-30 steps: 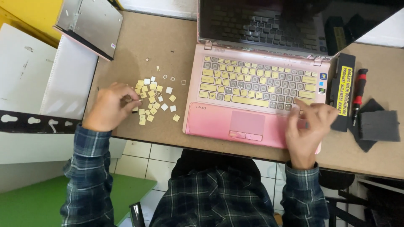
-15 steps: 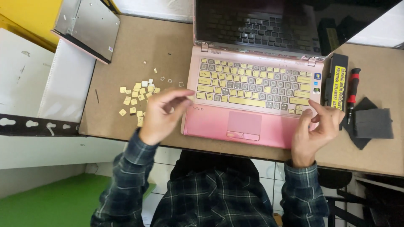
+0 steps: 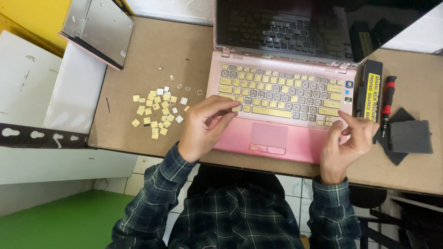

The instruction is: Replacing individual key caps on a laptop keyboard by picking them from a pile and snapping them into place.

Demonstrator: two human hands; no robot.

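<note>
Far left on the brown table: a grey metal panel, then a loose heap of pale yellow keycaps lying well clear of both hands. Next, left hand over the lower left corner of the pink laptop, fingers curled together, pinching near the keyboard edge; anything held, impossible to tell. Right hand at the laptop's lower right corner, fingertips drawn together, contents hidden. Beyond it, a red-handled screwdriver beside a dark cloth.

A brown desk stands over pale floor tiles; green floor lower left; yellow wall upper left.
</note>
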